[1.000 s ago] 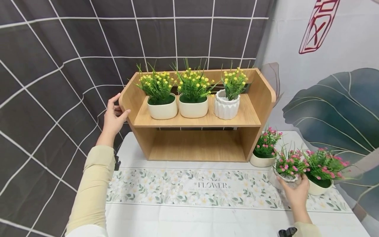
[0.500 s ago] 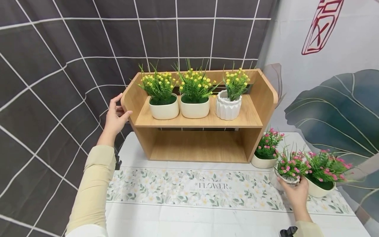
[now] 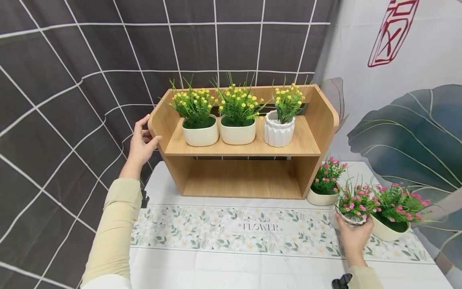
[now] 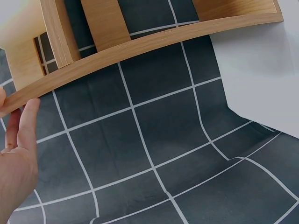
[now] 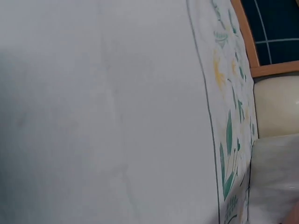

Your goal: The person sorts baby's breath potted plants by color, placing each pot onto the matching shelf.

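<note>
My left hand grips the upper left side panel of a two-tier wooden shelf, thumb in front and fingers on the outer side. In the left wrist view, the fingers lie along the panel's edge. My right hand holds a white fluted pot of pink flowers around its near side, low on the table at right. Only a sliver of that hand shows in the right wrist view, beside the white pot. Pink flowers in cream oval pots stand behind it and to its right.
On the upper shelf board stand yellow flowers in two cream oval pots and one white fluted pot. A floral runner reading "FLOWER" crosses the white table. Dark grid cloth hangs behind and at left.
My right hand and wrist have shifted slightly left around the white fluted pot. The left hand keeps its hold on the shelf, and the head view has moved a little.
</note>
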Motion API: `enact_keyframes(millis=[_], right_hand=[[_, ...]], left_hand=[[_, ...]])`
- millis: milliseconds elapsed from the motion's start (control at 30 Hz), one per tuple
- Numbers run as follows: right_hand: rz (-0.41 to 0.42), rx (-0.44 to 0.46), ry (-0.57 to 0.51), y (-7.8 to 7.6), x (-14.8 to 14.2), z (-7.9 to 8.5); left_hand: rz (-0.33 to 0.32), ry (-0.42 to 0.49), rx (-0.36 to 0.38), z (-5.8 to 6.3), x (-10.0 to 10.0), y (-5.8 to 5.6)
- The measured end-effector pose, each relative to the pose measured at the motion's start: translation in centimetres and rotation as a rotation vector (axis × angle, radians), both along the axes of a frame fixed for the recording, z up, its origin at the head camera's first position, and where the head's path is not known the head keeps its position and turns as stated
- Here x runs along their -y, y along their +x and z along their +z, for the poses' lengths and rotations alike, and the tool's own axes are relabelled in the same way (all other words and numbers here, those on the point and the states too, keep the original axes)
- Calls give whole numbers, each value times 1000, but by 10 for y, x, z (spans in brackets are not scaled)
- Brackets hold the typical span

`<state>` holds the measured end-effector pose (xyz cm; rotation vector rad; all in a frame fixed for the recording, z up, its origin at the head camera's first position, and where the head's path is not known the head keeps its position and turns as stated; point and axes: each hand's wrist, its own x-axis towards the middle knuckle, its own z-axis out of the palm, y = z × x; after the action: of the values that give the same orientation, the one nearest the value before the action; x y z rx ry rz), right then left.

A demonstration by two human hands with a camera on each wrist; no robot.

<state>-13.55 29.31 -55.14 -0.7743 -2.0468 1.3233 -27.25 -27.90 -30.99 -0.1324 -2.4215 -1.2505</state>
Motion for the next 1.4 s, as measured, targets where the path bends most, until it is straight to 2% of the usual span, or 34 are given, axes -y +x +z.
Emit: enact_keyframes(millis=[167,400,733,1067,1400], right_hand=[[-12,-42,-10,1,1,0],[-31,-50,-10,1,1,2],[-2,9,-11,6,4,4],[77,32,11,15,18,3],[195,24,36,21,40,7]], left_hand=[[-9,9,1,0,0,1],[-26,20,-1,0,0,1],[-4,6,16,1,1,-1],[3,15,28,2,1,0],[-7,16,14,0,-1,1]])
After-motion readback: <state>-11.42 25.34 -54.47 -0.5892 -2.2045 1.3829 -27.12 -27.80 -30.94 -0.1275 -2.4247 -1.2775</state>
